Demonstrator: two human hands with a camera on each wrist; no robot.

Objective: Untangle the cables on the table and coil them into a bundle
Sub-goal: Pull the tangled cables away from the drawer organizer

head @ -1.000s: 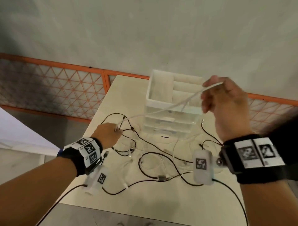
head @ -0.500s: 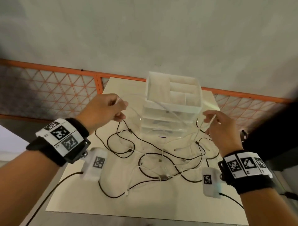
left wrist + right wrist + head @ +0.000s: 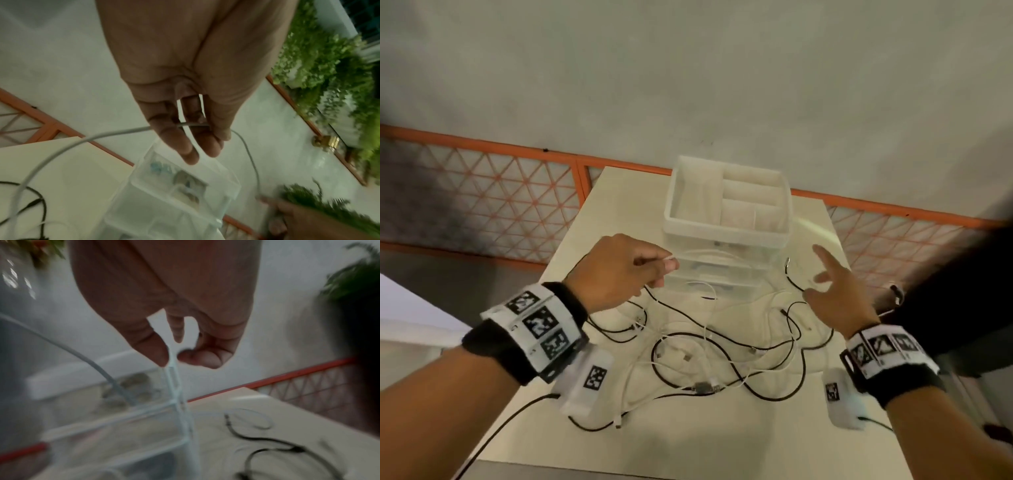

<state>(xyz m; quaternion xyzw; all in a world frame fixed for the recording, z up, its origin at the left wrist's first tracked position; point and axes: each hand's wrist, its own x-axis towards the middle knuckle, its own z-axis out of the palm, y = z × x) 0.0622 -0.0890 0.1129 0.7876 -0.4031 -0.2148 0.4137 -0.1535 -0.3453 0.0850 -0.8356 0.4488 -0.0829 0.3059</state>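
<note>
Several black and white cables [image 3: 705, 387] lie tangled on the cream table [image 3: 688, 442], in front of a clear drawer box [image 3: 726, 233]. My left hand [image 3: 667, 263] hovers left of the box and pinches a white cable [image 3: 82, 139] between thumb and fingers [image 3: 185, 151]. From there the cable arcs across the box front to the fingertips of my right hand [image 3: 822, 270]. That hand hovers right of the box with index finger and thumb spread. In the blurred right wrist view, a thin white strand shows between the thumb and finger of the right hand [image 3: 172, 358]; a hold is unclear.
An orange mesh fence [image 3: 482, 192] runs behind the table, with bare floor beyond. Green plants [image 3: 329, 65] stand further off. A black cable end [image 3: 787, 263] curls up near the box's right side. Bare tabletop lies at the near edge.
My right hand came down from a high taut pull beside the box, and its fingers have spread. The white cable went slack. My left hand rose off the table to box height.
</note>
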